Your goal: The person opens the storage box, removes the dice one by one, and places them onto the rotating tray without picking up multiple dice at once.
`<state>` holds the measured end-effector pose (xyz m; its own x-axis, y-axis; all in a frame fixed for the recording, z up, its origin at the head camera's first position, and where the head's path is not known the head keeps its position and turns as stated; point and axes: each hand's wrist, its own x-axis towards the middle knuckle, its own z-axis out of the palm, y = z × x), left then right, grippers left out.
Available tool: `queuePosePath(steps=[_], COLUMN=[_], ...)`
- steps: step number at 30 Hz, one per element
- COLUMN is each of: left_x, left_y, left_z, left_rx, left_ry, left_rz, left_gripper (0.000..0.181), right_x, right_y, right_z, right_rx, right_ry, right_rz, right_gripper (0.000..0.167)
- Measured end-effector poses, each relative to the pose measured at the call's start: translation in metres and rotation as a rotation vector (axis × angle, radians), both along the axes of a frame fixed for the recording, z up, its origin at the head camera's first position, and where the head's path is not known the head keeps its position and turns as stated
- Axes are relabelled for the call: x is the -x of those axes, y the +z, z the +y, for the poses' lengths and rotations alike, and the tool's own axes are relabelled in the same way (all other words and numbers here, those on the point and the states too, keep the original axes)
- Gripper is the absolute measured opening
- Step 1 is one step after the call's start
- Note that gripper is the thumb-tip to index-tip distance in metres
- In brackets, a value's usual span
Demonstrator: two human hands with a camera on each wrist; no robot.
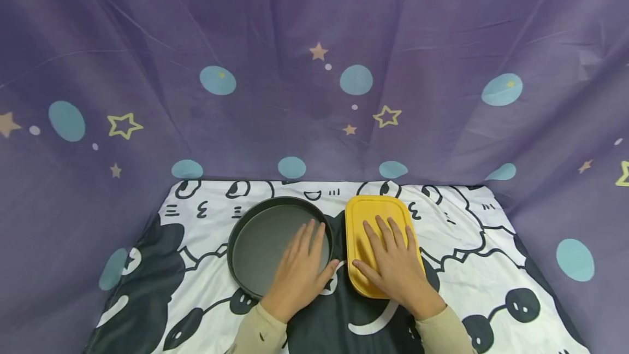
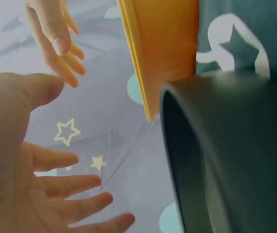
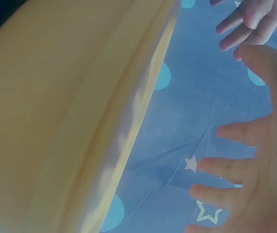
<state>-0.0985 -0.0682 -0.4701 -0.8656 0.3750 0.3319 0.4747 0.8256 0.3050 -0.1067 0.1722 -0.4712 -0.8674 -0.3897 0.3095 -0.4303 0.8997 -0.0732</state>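
A round dark grey pan (image 1: 260,245) lies on the patterned cloth, its raised rim (image 2: 184,114) close up in the left wrist view. To its right is a yellow rectangular box with a lid (image 1: 361,212), its side (image 3: 56,121) filling much of the right wrist view. My left hand (image 1: 301,269) hovers over the pan's right part, fingers straight and apart from it. Above the yellow box my right hand (image 1: 395,266) spreads its fingers, with a gap between hand and lid in the right wrist view. Neither hand holds anything.
A black and white cartoon cloth (image 1: 211,283) covers the table. Behind it and at both sides hangs a purple curtain (image 1: 295,15) with stars and blue dots. The pan and the box stand side by side with a narrow gap.
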Motion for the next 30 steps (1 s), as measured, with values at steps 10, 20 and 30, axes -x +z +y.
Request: queuePosePath(steps=[10,20,30], left_x=[-0.013,-0.031,-0.029], left_y=[-0.005,-0.029,-0.053], left_z=[0.008,0.027,0.039], left_rx=[-0.334,-0.653,-0.649], left_ry=[-0.049,-0.136,-0.136], left_rz=[-0.267,-0.530,-0.634], left_gripper=[0.074,0.076,0.079], right_x=[-0.010,-0.024,-0.032], right_y=[-0.001,-0.010,-0.029], right_z=[0.007,0.014,0.016], right_rx=[-0.001,-0.029,-0.014], right_ry=[0.037,0.030,0.088], right_rz=[0.074,0.022,-0.033], right_gripper=[0.075,0.073,0.084])
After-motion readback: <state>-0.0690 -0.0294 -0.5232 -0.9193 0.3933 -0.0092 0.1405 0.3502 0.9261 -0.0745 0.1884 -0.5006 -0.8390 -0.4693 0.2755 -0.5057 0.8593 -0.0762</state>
